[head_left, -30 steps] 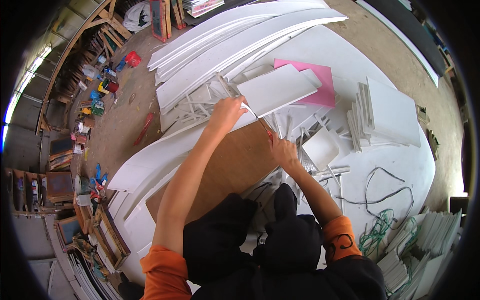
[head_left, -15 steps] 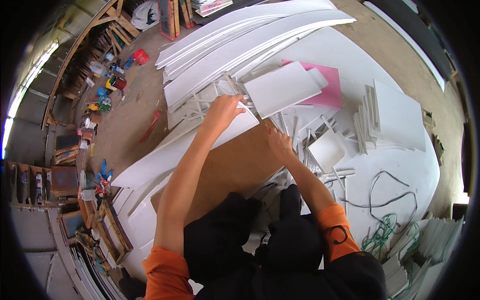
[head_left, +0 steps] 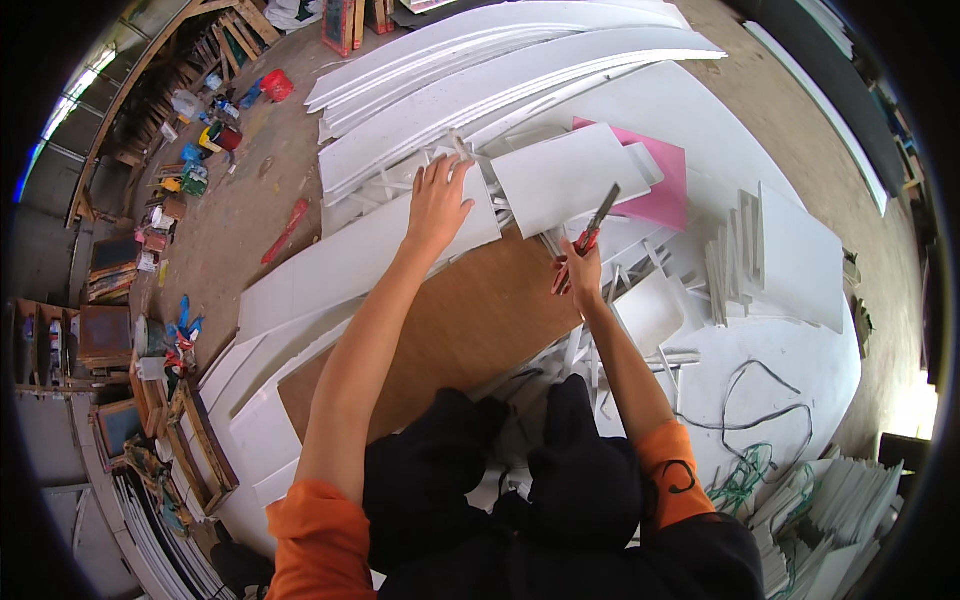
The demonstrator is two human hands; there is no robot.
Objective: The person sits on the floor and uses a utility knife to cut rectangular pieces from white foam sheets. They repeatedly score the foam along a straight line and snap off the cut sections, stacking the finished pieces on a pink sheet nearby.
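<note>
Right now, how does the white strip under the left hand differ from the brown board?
The white strip is pale and narrower; the brown board is darker and broader. The white strip lies under the left hand, farther from the knees; the brown board lies closer to them. Both look flat and longer than wide.

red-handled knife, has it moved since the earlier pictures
Yes. The red-handled knife, in the right hand, has moved rightward, closer to the pink sheet; its blade now points up and right.
</note>
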